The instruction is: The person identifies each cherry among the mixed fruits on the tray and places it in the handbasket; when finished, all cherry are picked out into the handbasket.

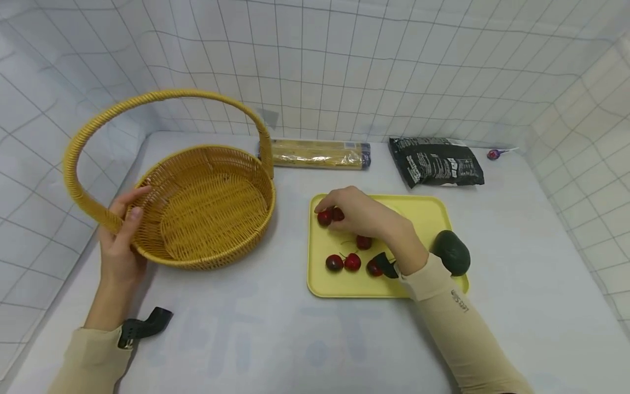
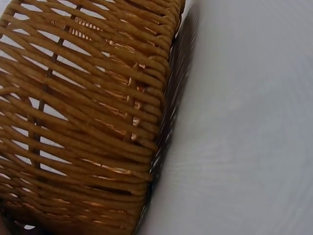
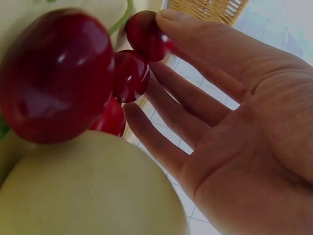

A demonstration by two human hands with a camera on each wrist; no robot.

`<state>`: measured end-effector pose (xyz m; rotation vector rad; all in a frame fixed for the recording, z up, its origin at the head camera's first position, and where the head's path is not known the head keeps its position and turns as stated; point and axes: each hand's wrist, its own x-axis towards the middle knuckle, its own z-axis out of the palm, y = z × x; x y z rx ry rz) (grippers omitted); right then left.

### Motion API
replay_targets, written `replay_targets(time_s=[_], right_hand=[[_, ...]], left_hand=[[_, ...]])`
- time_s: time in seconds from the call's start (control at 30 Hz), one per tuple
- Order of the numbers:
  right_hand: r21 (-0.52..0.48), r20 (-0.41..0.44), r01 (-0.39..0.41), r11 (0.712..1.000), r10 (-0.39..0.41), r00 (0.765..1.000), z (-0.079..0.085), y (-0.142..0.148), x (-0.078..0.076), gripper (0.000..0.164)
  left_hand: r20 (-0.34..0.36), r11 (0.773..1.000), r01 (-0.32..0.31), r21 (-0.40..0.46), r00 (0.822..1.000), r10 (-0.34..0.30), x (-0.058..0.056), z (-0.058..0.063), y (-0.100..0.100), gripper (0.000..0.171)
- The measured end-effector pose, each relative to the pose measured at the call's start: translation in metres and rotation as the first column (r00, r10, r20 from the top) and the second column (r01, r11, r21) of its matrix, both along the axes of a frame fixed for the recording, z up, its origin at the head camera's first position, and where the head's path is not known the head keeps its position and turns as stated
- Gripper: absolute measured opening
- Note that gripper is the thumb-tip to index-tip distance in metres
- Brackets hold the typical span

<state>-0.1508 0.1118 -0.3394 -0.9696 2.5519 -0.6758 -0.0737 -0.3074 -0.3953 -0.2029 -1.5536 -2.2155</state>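
Note:
My left hand (image 1: 120, 241) grips the left rim of a round wicker basket (image 1: 211, 213) beside the foot of its arched handle, thumb over the rim. The basket's woven side (image 2: 83, 117) fills much of the left wrist view. Over a yellow tray (image 1: 315, 284), my right hand (image 1: 364, 213) pinches a cherry (image 3: 146, 36) between thumb and fingers; another cherry (image 3: 131, 76) lies against it. Several more cherries (image 1: 352, 262) lie on the tray, some partly hidden by the hand and wrist. An avocado (image 1: 451, 253) rests at the tray's right side.
Behind the tray lie a long yellow packet (image 1: 320, 154), a black pouch (image 1: 435, 162) and a lollipop (image 1: 494, 154). White gridded sheeting (image 1: 334, 71) rises around the table. A pale yellow rounded shape (image 3: 93, 186) sits low in the right wrist view; its kind is unclear.

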Motion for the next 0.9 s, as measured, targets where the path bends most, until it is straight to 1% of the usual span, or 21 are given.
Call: replay_targets(time_s=[0.07,0.13,0.2,0.23,0.33,0.4,0.43,0.57,0.63,0.8,0.9], right_hand=[[0.011,0.009,-0.004,1.000,0.004,1.000,0.000,0.000,0.000,0.037],[0.023,0.018,0.003,1.000,-0.003,1.000,-0.001,0.000,0.001,0.038],[0.028,0.025,0.010,1.000,-0.011,1.000,-0.001,0.001,0.001,0.039],[0.027,0.028,0.014,1.000,-0.014,0.999,-0.002,0.001,0.001,0.038],[0.029,0.029,0.008,1.000,-0.009,1.000,-0.003,-0.001,0.002,0.034],[0.031,0.027,-0.001,1.000,0.000,1.000,-0.004,-0.002,0.002,0.031],[0.034,0.025,-0.004,0.999,0.003,1.000,-0.004,-0.003,0.002,0.029],[0.034,0.015,-0.015,0.999,0.014,1.000,-0.003,-0.005,0.003,0.028],[0.024,0.006,-0.014,1.000,0.014,1.000,-0.001,-0.006,0.003,0.029],[-0.016,-0.041,0.001,1.000,-0.001,0.999,0.005,-0.005,0.002,0.030],[-0.038,-0.074,-0.005,0.999,0.002,0.997,0.009,-0.005,0.003,0.029]], left_hand=[[0.014,0.998,0.041,-0.042,0.999,-0.041,0.000,-0.001,-0.001,0.043],[0.036,0.992,0.070,-0.103,0.997,-0.067,-0.001,-0.003,-0.001,0.042],[0.060,0.980,0.079,-0.181,0.996,-0.069,-0.001,-0.004,-0.001,0.042],[0.061,0.972,0.079,-0.221,0.996,-0.067,-0.001,-0.005,-0.001,0.042],[0.055,0.942,0.086,-0.323,0.996,-0.071,-0.001,-0.006,-0.001,0.043],[0.046,0.918,0.088,-0.386,0.996,-0.077,-0.001,-0.006,-0.001,0.044],[0.042,0.902,0.085,-0.423,0.996,-0.074,-0.002,-0.006,-0.001,0.045],[0.036,0.840,0.039,-0.541,0.999,-0.023,-0.003,-0.005,-0.001,0.045],[0.027,0.817,0.018,-0.577,1.000,-0.002,-0.003,-0.004,-0.002,0.044],[0.030,0.808,0.014,-0.589,1.000,0.004,-0.002,-0.004,-0.004,0.044],[0.039,0.795,0.009,-0.607,0.999,0.019,0.000,-0.004,-0.004,0.044]])
